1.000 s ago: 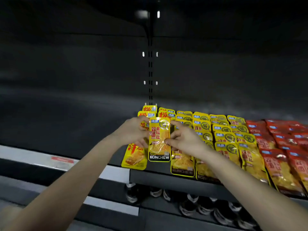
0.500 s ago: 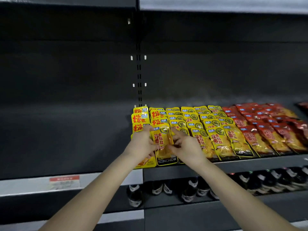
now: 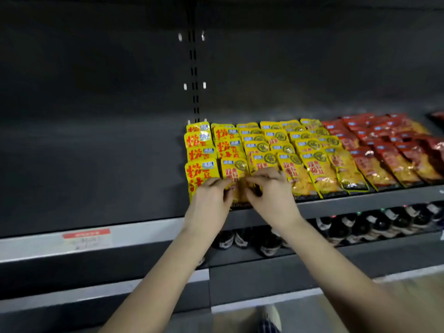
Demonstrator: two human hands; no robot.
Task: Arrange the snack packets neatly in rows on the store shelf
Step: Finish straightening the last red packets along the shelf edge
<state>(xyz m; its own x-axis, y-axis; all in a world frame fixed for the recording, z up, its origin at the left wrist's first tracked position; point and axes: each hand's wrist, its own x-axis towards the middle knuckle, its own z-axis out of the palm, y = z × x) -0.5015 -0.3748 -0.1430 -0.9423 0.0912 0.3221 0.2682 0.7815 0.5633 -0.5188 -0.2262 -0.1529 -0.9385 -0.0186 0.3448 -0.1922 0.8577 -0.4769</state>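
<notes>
At the shelf (image 3: 360, 202) front, second row from the left, a yellow packet (image 3: 234, 173) sits pinched between left grip (image 3: 211, 205) and right grip (image 3: 271, 195), both curled on its edges. Best to square it with the neighbouring rows (image 3: 290, 169) before letting go.

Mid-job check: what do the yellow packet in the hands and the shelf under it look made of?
Yellow packet: likely glossy printed plastic film; it shows bright highlights. Left hand and right hand pinch it. Shelf: probably dark painted metal, matte, judging by its thin straight lip and the slotted upright behind.
</notes>
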